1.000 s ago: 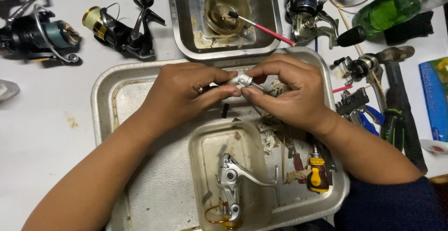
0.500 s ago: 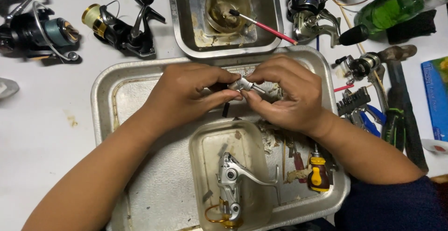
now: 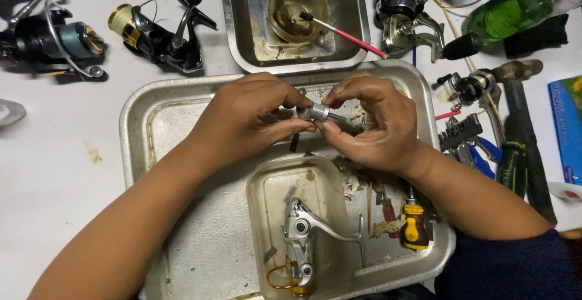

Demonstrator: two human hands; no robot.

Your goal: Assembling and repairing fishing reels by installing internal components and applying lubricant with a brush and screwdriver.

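- Two hands at work: left hand (image 3: pixel 245 118) and right hand (image 3: pixel 370 124), fingertips of both pinched on one small silver cylinder (image 3: pixel 317 111), held between them above the large metal tray (image 3: pixel 163 124).
- One cylinder only, at the meeting point of the thumbs and forefingers, just right of the left hand's knuckles and left of the right palm.
- Below the hands, one clear plastic tub (image 3: pixel 267 197) inside the tray, holding one silver reel body (image 3: pixel 303 233).
- One yellow-handled screwdriver (image 3: pixel 414 222) beside the tub, under the right wrist.
- Beyond the tray, one smaller metal tray (image 3: pixel 351 45) with one red-handled brush (image 3: pixel 351 33).
- Four fishing reels on the bench (image 3: pixel 54 154): two at left (image 3: pixel 51 39) (image 3: pixel 160 33), two at right (image 3: pixel 406 18) (image 3: pixel 470 86).
- One green bottle (image 3: pixel 512 9) at far right.
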